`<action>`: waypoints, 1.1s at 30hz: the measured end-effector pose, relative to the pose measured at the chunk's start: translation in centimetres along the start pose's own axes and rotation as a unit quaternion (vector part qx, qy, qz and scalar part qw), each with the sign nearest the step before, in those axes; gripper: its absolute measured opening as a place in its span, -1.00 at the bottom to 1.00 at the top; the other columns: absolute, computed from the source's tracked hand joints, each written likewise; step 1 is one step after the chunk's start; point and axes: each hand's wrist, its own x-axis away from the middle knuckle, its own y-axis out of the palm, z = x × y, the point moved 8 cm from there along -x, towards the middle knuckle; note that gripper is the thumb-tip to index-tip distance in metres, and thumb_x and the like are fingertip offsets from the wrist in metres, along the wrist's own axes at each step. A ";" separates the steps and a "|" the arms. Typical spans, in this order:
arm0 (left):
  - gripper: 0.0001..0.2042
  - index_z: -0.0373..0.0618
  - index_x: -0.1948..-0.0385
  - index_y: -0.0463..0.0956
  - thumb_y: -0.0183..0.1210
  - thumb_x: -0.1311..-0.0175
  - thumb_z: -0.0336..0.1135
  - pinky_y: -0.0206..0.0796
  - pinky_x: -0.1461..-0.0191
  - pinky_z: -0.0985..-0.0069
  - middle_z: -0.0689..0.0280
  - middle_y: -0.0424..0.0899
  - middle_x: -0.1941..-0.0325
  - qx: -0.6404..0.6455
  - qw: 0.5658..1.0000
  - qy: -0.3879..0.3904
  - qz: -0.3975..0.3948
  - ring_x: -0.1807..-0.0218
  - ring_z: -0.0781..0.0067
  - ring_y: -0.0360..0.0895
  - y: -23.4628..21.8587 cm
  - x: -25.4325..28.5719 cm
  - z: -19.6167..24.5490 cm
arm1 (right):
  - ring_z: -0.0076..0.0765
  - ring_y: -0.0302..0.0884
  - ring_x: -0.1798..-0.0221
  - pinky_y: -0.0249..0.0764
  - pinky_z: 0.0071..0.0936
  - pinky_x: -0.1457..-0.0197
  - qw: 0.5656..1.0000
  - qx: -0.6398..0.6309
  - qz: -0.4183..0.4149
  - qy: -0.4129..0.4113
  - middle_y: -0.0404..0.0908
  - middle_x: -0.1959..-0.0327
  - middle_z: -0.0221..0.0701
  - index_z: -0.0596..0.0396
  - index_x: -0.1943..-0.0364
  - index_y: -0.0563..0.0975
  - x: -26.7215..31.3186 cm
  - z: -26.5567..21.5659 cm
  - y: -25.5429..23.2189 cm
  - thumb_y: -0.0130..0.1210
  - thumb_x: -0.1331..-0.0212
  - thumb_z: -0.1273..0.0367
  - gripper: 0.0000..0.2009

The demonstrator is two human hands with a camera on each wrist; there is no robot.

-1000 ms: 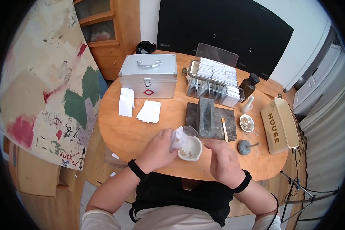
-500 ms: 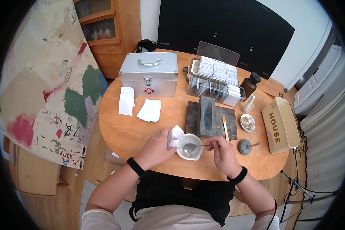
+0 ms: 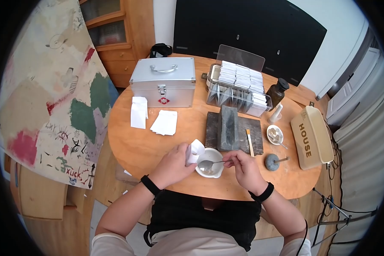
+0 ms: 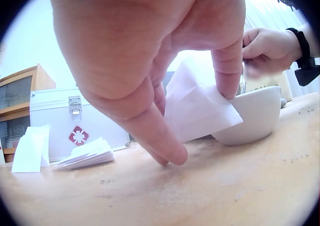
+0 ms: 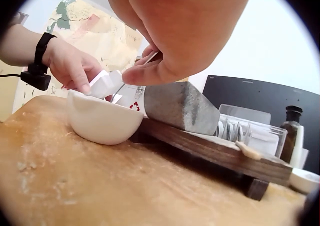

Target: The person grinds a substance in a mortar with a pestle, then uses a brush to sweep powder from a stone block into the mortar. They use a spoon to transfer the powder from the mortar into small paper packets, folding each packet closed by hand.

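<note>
My left hand (image 3: 173, 165) grips a small white paper packet (image 3: 195, 152), its mouth open, beside the left rim of a white bowl (image 3: 218, 172) with a pouring lip. In the left wrist view the packet (image 4: 197, 105) is pinched between thumb and fingers, its lower corner overlapping the bowl (image 4: 255, 117). My right hand (image 3: 246, 171) pinches the handle of a metal spoon (image 3: 206, 165), whose scoop is down inside the bowl over some pale pieces. The right wrist view shows the spoon's stem (image 5: 118, 91) slanting down behind the bowl's rim.
Behind the bowl, a grey stone block (image 3: 228, 128) and a brush (image 3: 250, 143) lie on a dark board (image 3: 212, 123). Folded papers (image 3: 164, 123) and a silver case (image 3: 163, 81) stand left. To the right are a small dish (image 3: 269, 135), a grey round weight (image 3: 272, 162) and a beige bin (image 3: 309, 136).
The packet has gone from tilted over the bowl to more upright at its left rim. My right hand has brought the spoon down from beside the packet into the bowl.
</note>
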 end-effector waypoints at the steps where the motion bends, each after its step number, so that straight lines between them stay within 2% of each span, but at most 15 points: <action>1: -0.41 -0.37 -0.19 0.38 0.40 -0.22 -0.23 0.48 -0.20 0.13 -0.15 0.62 -0.11 0.007 1.000 -0.007 -0.007 -0.15 -0.16 0.61 0.1 0.0 -0.1 | -0.26 0.78 0.12 0.69 -0.40 -0.01 1.000 0.021 0.013 -0.009 0.72 0.21 -0.21 0.22 0.03 0.55 -0.2 -0.3 -0.5 -0.09 -0.47 0.65 -0.81; 3: -0.41 -0.37 -0.19 0.38 0.40 -0.22 -0.22 0.48 -0.20 0.13 -0.15 0.62 -0.11 0.002 1.000 0.001 0.000 -0.15 -0.16 0.61 0.3 0.0 -0.1 | -0.23 0.77 0.14 0.69 -0.39 0.00 0.999 0.044 0.028 -0.017 0.71 0.21 -0.19 0.21 0.03 0.55 -0.3 -0.4 -0.8 -0.07 -0.45 0.65 -0.81; 6: -0.41 -0.37 -0.19 0.38 0.40 -0.22 -0.22 0.48 -0.21 0.13 -0.15 0.62 -0.10 -0.003 1.000 0.010 0.006 -0.15 -0.16 0.61 0.3 0.0 -0.1 | -0.31 0.78 0.13 0.70 -0.43 -0.01 0.998 0.034 0.007 -0.057 0.73 0.20 -0.25 0.24 0.04 0.56 -0.3 -0.9 -0.2 -0.10 -0.51 0.62 -0.83; 8: -0.41 -0.37 -0.19 0.37 0.40 -0.22 -0.22 0.48 -0.21 0.13 -0.15 0.63 -0.10 -0.002 1.000 0.010 0.005 -0.15 -0.17 0.61 0.2 0.0 -0.2 | -0.32 0.78 0.15 0.70 -0.44 0.00 1.000 -0.008 0.002 -0.002 0.74 0.20 -0.26 0.23 0.05 0.56 -0.4 -0.6 -0.3 -0.11 -0.50 0.63 -0.81; 9: -0.41 -0.37 -0.19 0.37 0.40 -0.22 -0.22 0.48 -0.20 0.13 -0.15 0.63 -0.09 -0.003 1.000 0.007 0.002 -0.15 -0.16 0.61 0.2 0.0 -0.1 | -0.32 0.78 0.15 0.70 -0.44 0.00 1.000 -0.007 0.002 -0.002 0.74 0.20 -0.26 0.23 0.05 0.56 -0.5 -0.5 -0.4 -0.11 -0.50 0.63 -0.81; 12: -0.41 -0.37 -0.19 0.37 0.39 -0.23 -0.22 0.48 -0.20 0.13 -0.16 0.63 -0.09 -0.005 1.000 0.010 0.004 -0.15 -0.17 0.61 0.3 0.0 -0.1 | -0.33 0.78 0.14 0.70 -0.44 0.01 0.995 0.079 0.023 -0.057 0.74 0.21 -0.24 0.23 0.06 0.57 -0.5 -1.0 -0.8 -0.12 -0.48 0.65 -0.80; 15: -0.41 -0.37 -0.19 0.37 0.39 -0.23 -0.22 0.48 -0.20 0.12 -0.16 0.63 -0.09 0.002 1.000 0.004 0.000 -0.13 -0.16 0.62 0.2 0.0 -0.1 | -0.31 0.78 0.14 0.69 -0.42 0.00 0.998 0.035 -0.021 -0.037 0.74 0.21 -0.22 0.23 0.07 0.57 -0.4 -0.8 -0.2 -0.11 -0.45 0.67 -0.79; 17: -0.42 -0.37 -0.19 0.37 0.39 -0.23 -0.22 0.48 -0.20 0.13 -0.16 0.63 -0.08 0.012 1.000 -0.005 -0.011 -0.12 -0.15 0.62 0.2 0.0 0.0 | -0.28 0.78 0.15 0.69 -0.40 0.02 0.987 0.135 0.004 -0.082 0.73 0.23 -0.21 0.22 0.08 0.57 -0.6 -2.4 -1.4 -0.12 -0.40 0.70 -0.77; 18: -0.42 -0.38 -0.19 0.37 0.39 -0.23 -0.22 0.48 -0.19 0.13 -0.16 0.63 -0.08 0.005 1.000 -0.008 -0.016 -0.12 -0.14 0.62 0.2 0.0 0.0 | -0.28 0.78 0.15 0.69 -0.40 0.02 0.987 0.135 0.004 -0.082 0.73 0.23 -0.21 0.22 0.08 0.57 -0.5 -2.3 -1.5 -0.12 -0.40 0.70 -0.77; 20: -0.42 -0.38 -0.19 0.37 0.38 -0.23 -0.23 0.48 -0.19 0.14 -0.15 0.63 -0.08 -0.002 1.000 -0.011 -0.020 -0.11 -0.13 0.63 0.2 0.0 0.0 | -0.18 0.72 0.19 0.65 -0.32 0.06 0.994 0.088 -0.034 -0.049 0.69 0.26 -0.22 0.20 0.07 0.56 -0.4 -1.6 -1.1 -0.06 -0.21 0.76 -0.70; 24: -0.41 -0.38 -0.19 0.37 0.38 -0.24 -0.22 0.48 -0.21 0.14 -0.16 0.63 -0.09 -0.010 1.000 -0.004 -0.021 -0.13 -0.14 0.62 0.3 -0.1 -0.1 | -0.17 0.72 0.20 0.65 -0.33 0.06 0.996 0.073 -0.009 -0.054 0.67 0.30 -0.22 0.20 0.08 0.56 -0.7 -1.7 -1.5 -0.05 -0.18 0.76 -0.70; 26: -0.41 -0.38 -0.19 0.37 0.38 -0.24 -0.21 0.47 -0.23 0.13 -0.17 0.63 -0.11 -0.006 1.000 -0.003 -0.023 -0.15 -0.16 0.61 0.3 -0.1 0.0 | -0.16 0.71 0.23 0.65 -0.33 0.07 0.991 0.113 -0.012 -0.066 0.66 0.31 -0.22 0.20 0.10 0.55 -0.7 -2.1 -1.4 -0.04 -0.17 0.76 -0.71; 30: -0.40 -0.37 -0.20 0.36 0.39 -0.23 -0.21 0.44 -0.28 0.11 -0.19 0.62 -0.13 -0.015 0.999 -0.010 -0.028 -0.20 -0.20 0.59 0.3 -0.1 0.1 | -0.13 0.71 0.22 0.66 -0.30 0.07 0.994 0.089 -0.038 -0.047 0.67 0.28 -0.20 0.20 0.10 0.54 -1.1 -2.7 -1.5 -0.03 -0.15 0.77 -0.70; 32: -0.40 -0.37 -0.20 0.36 0.39 -0.23 -0.21 0.44 -0.29 0.11 -0.19 0.62 -0.13 -0.014 0.999 -0.010 -0.028 -0.21 -0.20 0.58 0.3 -0.2 0.2 | -0.09 0.73 0.19 0.66 -0.27 0.08 0.979 0.179 -0.036 -0.087 0.68 0.26 -0.17 0.20 0.07 0.52 -1.0 -3.4 -1.1 -0.04 -0.16 0.75 -0.70; 33: -0.40 -0.37 -0.20 0.36 0.39 -0.23 -0.21 0.44 -0.29 0.11 -0.19 0.62 -0.13 -0.015 0.999 -0.012 -0.030 -0.21 -0.20 0.58 0.3 -0.2 0.1 | -0.09 0.73 0.19 0.66 -0.27 0.08 0.979 0.179 -0.036 -0.087 0.68 0.26 -0.17 0.20 0.07 0.52 -0.9 -3.6 -0.9 -0.04 -0.16 0.75 -0.70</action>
